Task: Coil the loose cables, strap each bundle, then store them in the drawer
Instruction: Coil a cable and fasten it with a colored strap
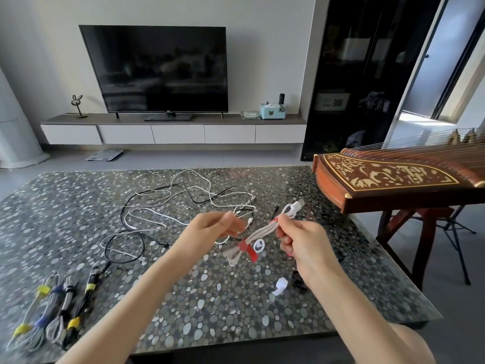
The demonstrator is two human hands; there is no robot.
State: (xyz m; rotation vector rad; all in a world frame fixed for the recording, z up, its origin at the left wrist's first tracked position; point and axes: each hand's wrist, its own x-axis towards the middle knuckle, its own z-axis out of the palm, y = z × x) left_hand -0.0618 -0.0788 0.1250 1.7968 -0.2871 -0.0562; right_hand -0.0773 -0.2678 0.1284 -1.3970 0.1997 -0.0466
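Four strapped bundles (pixel 49 319) lie at the table's (pixel 210 311) left edge, loose cables (pixel 183 203) are tangled mid-table, and storing looks not yet begun. Right hand (pixel 299 243) pinches a white bundle (pixel 262 231) with red straps (pixel 245 246) above the table. Left hand (pixel 212 227) is curled beside it; the blur hides whether it holds anything.

We see bright daylight, source is the window (pixel 446 53) at 2 o'clock; the patch under it clips to white. The cabinet (pixel 354 74) at 1 o'clock is crushed near-black, with faint reflections. The TV (pixel 157 69) at 11 mirrors the room dimly. The table (pixel 210 311) top shows soft sheen, and shadows are weak and diffuse. Left hand (pixel 212 227) fingers are smeared by motion blur, so its grip is unreadable. The right hand (pixel 301 245) and the white cable bundle (pixel 265 229) it pinches look sharper. Fisheye bowing is strong at 3 and 9. The strapped bundles (pixel 55 329) at 8 look soft.
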